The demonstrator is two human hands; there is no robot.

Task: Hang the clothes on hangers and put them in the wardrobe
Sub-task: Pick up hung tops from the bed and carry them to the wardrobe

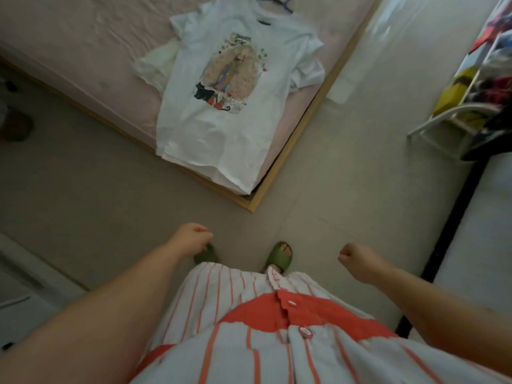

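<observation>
T-shirt: white printed T-shirt (221, 106) lies flat on the bed (83, 51) corner, well apart from both hands.
Left hand (191, 236): curled, holding nothing.
Right hand (357, 259): fisted, apparently empty.
Hangers (277, 0): possibly at bed's far edge.

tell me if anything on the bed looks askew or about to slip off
The white printed t-shirt lies at the bed's corner with its hem drooping over the wooden edge, so it could slide to the floor. More pale clothes are bunched unevenly beneath it. Both hands, left and right, are curled and hold nothing.
</observation>
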